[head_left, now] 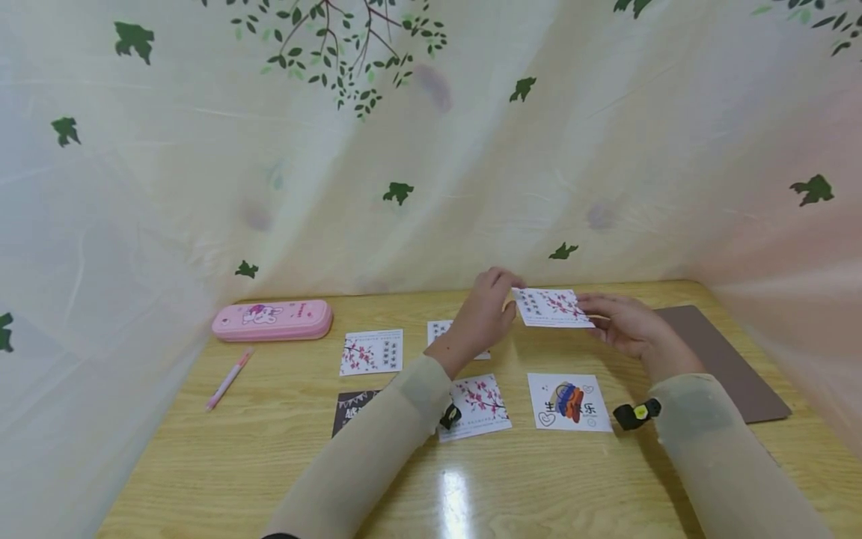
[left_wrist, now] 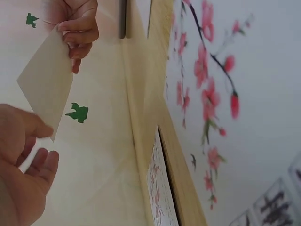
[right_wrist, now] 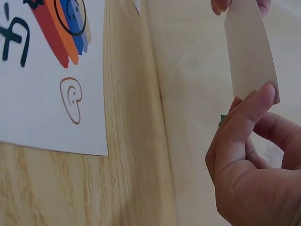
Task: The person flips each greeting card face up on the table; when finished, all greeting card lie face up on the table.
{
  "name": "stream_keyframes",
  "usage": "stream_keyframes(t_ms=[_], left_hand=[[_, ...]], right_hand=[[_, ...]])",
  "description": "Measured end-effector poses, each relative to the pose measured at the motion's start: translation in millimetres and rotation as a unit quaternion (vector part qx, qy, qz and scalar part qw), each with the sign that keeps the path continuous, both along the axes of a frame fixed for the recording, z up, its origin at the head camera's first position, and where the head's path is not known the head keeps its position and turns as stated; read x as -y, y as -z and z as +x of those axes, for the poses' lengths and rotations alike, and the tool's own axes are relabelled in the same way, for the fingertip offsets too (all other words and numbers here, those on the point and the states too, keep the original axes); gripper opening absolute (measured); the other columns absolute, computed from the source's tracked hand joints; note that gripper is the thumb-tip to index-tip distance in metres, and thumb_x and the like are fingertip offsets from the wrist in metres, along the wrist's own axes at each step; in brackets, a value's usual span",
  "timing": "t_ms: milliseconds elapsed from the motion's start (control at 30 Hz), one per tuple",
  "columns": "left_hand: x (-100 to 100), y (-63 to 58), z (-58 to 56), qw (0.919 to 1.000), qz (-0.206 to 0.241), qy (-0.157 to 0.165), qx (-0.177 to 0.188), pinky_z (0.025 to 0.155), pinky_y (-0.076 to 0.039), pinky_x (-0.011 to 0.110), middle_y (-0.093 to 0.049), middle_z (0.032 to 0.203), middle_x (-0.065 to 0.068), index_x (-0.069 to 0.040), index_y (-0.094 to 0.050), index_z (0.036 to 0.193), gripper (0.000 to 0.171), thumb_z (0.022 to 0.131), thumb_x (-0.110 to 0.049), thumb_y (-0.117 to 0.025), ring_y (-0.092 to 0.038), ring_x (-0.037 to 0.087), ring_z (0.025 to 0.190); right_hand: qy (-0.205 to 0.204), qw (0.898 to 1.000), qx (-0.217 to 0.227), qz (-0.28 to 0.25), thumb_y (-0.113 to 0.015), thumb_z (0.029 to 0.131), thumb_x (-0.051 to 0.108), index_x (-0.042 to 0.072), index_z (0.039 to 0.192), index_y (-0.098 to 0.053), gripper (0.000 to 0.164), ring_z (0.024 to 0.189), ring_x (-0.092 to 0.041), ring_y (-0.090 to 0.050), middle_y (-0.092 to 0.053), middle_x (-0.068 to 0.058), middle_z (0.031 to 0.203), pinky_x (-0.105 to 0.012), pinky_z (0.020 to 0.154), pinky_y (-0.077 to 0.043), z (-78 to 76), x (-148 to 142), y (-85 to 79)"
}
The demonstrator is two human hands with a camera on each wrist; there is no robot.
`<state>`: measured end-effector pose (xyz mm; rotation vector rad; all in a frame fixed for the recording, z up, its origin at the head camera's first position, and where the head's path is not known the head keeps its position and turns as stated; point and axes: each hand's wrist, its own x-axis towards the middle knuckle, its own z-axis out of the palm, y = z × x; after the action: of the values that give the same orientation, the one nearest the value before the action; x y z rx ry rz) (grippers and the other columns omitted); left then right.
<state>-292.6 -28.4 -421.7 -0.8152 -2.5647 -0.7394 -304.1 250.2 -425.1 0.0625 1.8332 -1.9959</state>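
A white card (head_left: 552,308) printed with pink blossoms and dark lettering is held up above the back of the table. My left hand (head_left: 481,311) pinches its left edge, and my right hand (head_left: 626,326) grips the opposite edge between thumb and fingers. Both wrist views show the card's plain back (right_wrist: 251,52). Below it lies a white card with a colourful drawing (head_left: 571,403). Another blossom card (head_left: 481,404) lies beside my left sleeve. A further white card (head_left: 439,330) is partly covered by my left wrist, and a dark card (head_left: 352,406) by the sleeve.
One more blossom card (head_left: 372,352) lies left of centre. A pink pencil case (head_left: 272,320) stands at the back left, with a pink and white pen (head_left: 229,380) near it. On the right is a flat grey-brown panel (head_left: 717,359). A leaf-patterned curtain (head_left: 404,247) hangs behind the table.
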Motion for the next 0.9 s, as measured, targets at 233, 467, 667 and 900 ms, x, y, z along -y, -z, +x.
stream_keyframes(t_ms=[233,467,667,900], left_hand=[[-2.2,-8.0,2.5,0.9557,0.205,-0.044,0.207,0.083,-0.063,0.021,-0.054,0.153,0.013,-0.006,-0.048,0.156,0.046,0.110,-0.007,-0.054,-0.073,0.023,0.116],[-4.4,-11.8,1.3,0.8677,0.338,-0.046,0.362,0.085,-0.067,0.029,-0.065,0.142,0.012,-0.003,-0.047,0.157,0.058,0.104,-0.008,-0.069,-0.078,0.020,0.092],[-5.1,-10.0,3.7,0.8597,0.322,-0.052,0.393,0.092,-0.066,0.042,-0.068,0.134,0.014,0.000,-0.056,0.148,0.053,0.099,-0.003,-0.074,-0.078,0.020,0.086],[-9.7,-3.4,3.8,0.8671,0.300,-0.066,0.392,0.092,-0.066,0.045,-0.070,0.125,0.012,0.001,-0.057,0.146,0.051,0.098,0.000,-0.074,-0.076,0.018,0.080]], right_hand=[[0.013,1.000,-0.005,0.005,-0.064,0.109,0.022,0.027,0.114,-0.072,0.011,0.094,-0.009,-0.072,-0.074,0.009,0.105,-0.019,0.076,-0.060,-0.5,-0.4,-0.2],[0.013,0.999,-0.023,0.020,-0.063,0.109,0.022,0.026,0.121,-0.067,0.014,0.094,-0.009,-0.072,-0.073,0.011,0.105,-0.021,0.079,-0.061,-1.4,0.2,1.6],[0.005,0.996,-0.049,0.070,-0.062,0.110,0.024,0.018,0.137,-0.059,0.028,0.094,-0.007,-0.070,-0.071,0.013,0.105,-0.022,0.083,-0.061,-0.5,2.3,2.3],[-0.011,0.975,-0.101,0.199,-0.056,0.112,0.027,0.000,0.156,-0.044,0.053,0.093,-0.010,-0.065,-0.066,0.007,0.111,-0.025,0.081,-0.062,3.9,6.4,5.0]])
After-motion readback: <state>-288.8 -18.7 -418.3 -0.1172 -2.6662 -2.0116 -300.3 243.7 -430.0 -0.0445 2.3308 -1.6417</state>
